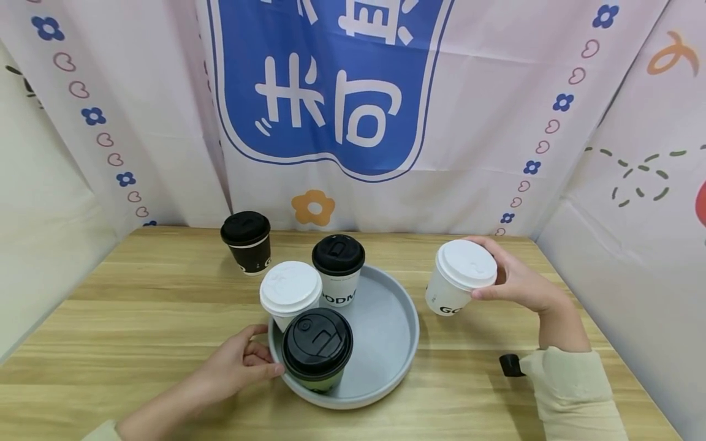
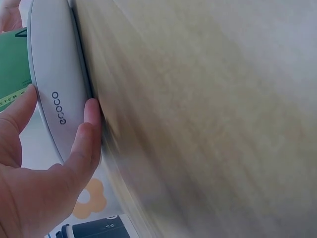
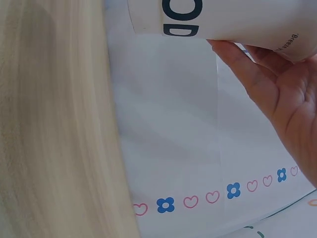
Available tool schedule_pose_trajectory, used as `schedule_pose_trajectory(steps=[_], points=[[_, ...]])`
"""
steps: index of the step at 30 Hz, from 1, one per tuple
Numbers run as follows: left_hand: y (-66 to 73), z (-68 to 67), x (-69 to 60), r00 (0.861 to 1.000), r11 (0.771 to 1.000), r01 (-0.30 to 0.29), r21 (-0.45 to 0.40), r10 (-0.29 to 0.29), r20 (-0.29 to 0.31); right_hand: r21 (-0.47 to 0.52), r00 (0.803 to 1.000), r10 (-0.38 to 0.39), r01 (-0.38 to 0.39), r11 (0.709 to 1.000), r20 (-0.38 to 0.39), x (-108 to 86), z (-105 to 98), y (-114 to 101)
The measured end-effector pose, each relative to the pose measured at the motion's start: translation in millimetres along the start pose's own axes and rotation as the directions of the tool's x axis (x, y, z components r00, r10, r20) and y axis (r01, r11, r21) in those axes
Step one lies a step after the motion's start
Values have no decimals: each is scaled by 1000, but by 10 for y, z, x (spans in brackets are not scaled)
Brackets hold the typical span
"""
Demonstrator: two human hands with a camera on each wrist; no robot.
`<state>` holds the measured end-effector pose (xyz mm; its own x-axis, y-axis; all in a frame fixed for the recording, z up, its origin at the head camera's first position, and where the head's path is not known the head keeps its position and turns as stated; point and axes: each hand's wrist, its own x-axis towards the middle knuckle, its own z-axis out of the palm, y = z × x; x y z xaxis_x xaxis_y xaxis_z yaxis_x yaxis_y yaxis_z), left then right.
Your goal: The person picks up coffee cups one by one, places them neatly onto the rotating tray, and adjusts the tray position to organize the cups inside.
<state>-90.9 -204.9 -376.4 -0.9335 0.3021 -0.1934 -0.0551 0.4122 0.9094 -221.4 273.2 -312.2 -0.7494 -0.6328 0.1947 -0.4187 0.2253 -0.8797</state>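
Observation:
My left hand (image 1: 237, 365) grips the left rim of a round grey tray (image 1: 380, 334). Its thumb lies at the top edge and its fingers at the outer wall, marked "ecoco" in the left wrist view. On the tray stand a white-lidded cup (image 1: 290, 288), a black-lidded white cup (image 1: 338, 269) and a green cup with a black lid (image 1: 318, 346). To the right of the tray, my right hand (image 1: 515, 278) holds a white paper cup (image 1: 460, 275) with a white lid. The right wrist view shows this cup (image 3: 237, 20) raised off the table.
A black cup with a black lid (image 1: 248, 242) stands at the back left of the wooden table (image 1: 138, 318). By the right sleeve lies a small black object (image 1: 511, 365). A printed curtain (image 1: 474, 153) hangs behind the table, and a white side wall (image 1: 623, 245) flanks it.

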Motion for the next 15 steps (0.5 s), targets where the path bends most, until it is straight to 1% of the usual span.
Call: schedule_pose_trajectory(steps=[8,15], points=[[8,-11,0,1000,1000,4,-9,-4,2,6,999,-18,18,1000,33,-2,18,-98],[14,-24,-2,1000,1000,11,-15,-10,4,4,997,-28,28,1000,75,47,62,-186]])
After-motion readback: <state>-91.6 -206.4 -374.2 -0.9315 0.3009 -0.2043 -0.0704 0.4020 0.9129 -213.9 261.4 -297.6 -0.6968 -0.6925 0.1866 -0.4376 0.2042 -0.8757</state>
